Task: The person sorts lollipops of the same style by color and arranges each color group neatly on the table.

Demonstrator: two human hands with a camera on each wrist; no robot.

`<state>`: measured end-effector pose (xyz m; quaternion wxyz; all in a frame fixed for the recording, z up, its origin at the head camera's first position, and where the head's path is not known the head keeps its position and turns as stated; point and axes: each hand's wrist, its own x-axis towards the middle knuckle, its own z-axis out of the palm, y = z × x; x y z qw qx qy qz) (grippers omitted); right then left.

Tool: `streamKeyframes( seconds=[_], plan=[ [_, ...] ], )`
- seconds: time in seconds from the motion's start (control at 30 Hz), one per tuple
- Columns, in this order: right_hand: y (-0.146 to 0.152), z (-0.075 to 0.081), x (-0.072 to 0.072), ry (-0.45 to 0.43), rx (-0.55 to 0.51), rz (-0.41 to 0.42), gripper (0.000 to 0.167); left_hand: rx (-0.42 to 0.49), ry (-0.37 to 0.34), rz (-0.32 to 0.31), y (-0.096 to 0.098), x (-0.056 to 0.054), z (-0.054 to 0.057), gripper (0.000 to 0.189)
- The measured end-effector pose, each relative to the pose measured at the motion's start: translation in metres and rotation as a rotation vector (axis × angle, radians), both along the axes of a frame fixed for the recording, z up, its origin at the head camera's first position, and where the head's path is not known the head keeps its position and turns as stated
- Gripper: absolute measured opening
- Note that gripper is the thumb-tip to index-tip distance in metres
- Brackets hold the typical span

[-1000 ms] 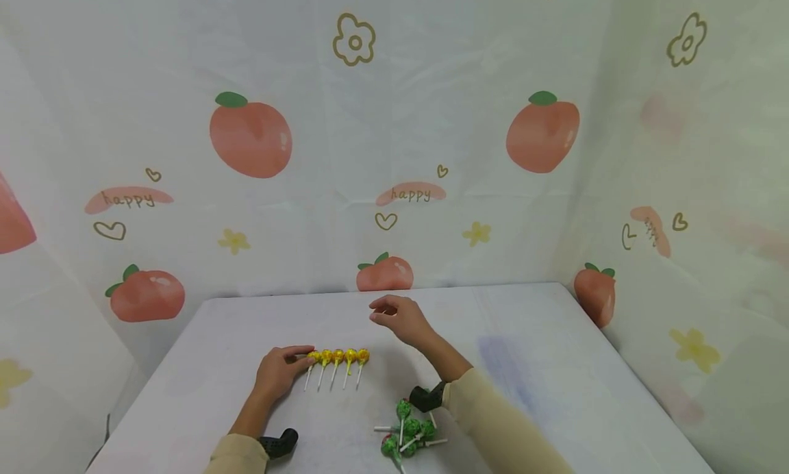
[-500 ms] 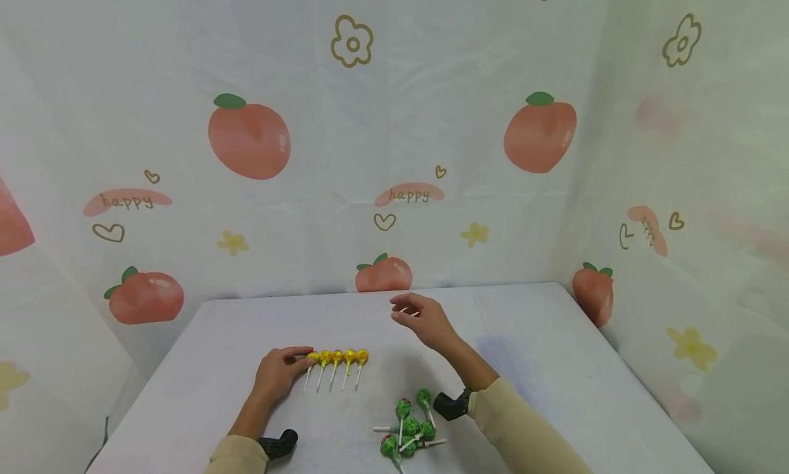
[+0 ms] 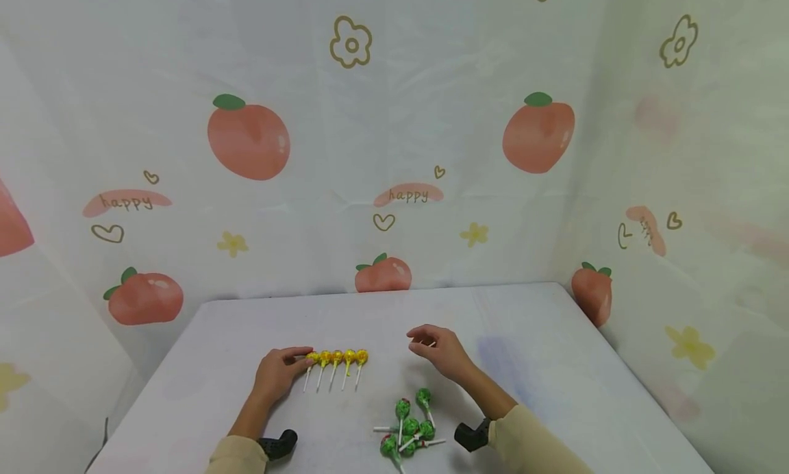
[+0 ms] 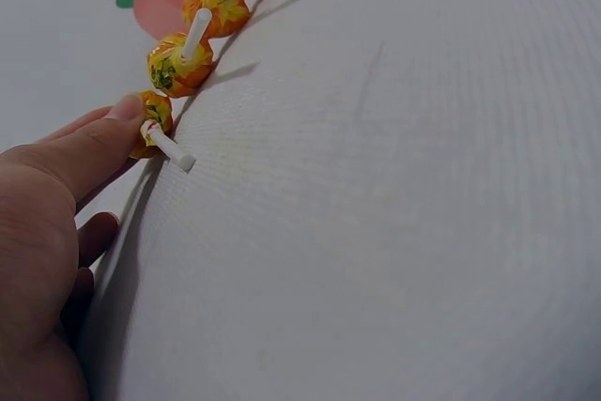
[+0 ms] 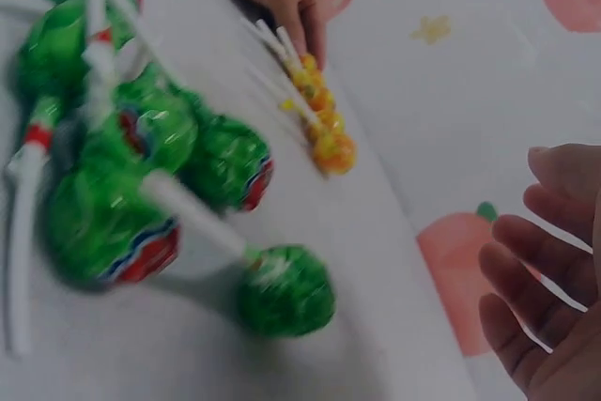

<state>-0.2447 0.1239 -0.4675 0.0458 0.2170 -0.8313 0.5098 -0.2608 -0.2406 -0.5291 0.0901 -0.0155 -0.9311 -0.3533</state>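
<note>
White flat tabletop: left hand pinches the leftmost of five round yellow-wrapped lollipops, rowed left of centre, apparently to steady the line. Right hand hovers, fingers loosely curved, nothing visible held. Round green-wrapped lollipops lie heaped toward the near edge.

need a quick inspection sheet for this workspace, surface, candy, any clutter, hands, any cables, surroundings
Surface: white table; bluish patch right of centre.
Job's things: five yellow lollipops in a row, sticks toward the person; green lollipops jumbled nearer the person, some overlapping.
Clutter: nothing seen.
Left hand: pinches the leftmost yellow lollipop.
Right hand: fingers loosely bent, holding nothing visible.
Wrists: black device on left wrist and black device on right wrist.
Cables: thin dark cord-like line by the table's left edge; unclear what.
Surroundings: white backdrop with peach prints.
</note>
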Motion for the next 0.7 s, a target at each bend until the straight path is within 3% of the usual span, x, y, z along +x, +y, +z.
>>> streamKeyframes(
  seconds=[0.3, 0.57, 0.7],
  plan=[
    [0.017, -0.023, 0.01, -0.054, 0.083, 0.008, 0.021, -0.002, -0.009, -0.002, 0.0, 0.001, 0.001, 0.03],
    [0.025, -0.044, 0.016, -0.111, 0.121, 0.113, 0.021, 0.007, -0.015, 0.007, 0.001, 0.001, -0.001, 0.029],
    [0.027, -0.047, 0.019, -0.128, 0.158, 0.141, 0.02, 0.004, -0.012, 0.003, 0.001, 0.001, 0.0, 0.029]
  ],
)
